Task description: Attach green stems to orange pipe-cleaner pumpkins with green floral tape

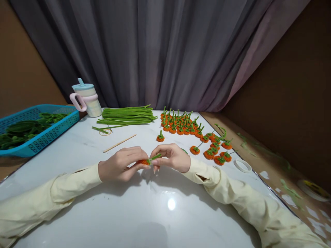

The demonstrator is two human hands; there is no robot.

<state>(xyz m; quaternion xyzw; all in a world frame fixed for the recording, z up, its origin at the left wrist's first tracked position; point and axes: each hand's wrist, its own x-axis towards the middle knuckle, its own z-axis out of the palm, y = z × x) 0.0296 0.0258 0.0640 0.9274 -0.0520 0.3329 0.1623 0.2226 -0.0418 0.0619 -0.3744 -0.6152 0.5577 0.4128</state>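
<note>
In front of me my left hand (126, 163) is closed on a small orange pipe-cleaner pumpkin (143, 162), which lies on its side between thumb and fingers. From its top a green pipe-cleaner stem (156, 157) points right. My right hand (171, 157) pinches at this stem with thumb and fingertips, which partly hide it. Just beyond the hands a finished-looking pumpkin (160, 138) stands upright by itself. Behind it to the right, many similar pumpkins (181, 129) stand in a close group, stems up. A loose pumpkin (194, 150) with a thin dark wire lies near my right hand.
A bundle of green pipe cleaners (128, 115) lies at the back, with a wooden stick (119, 143) before it. A lidded cup (90, 100) stands back left, beside a blue basket (38, 143) of green pieces. A white tape ring (243, 165) sits near the right edge.
</note>
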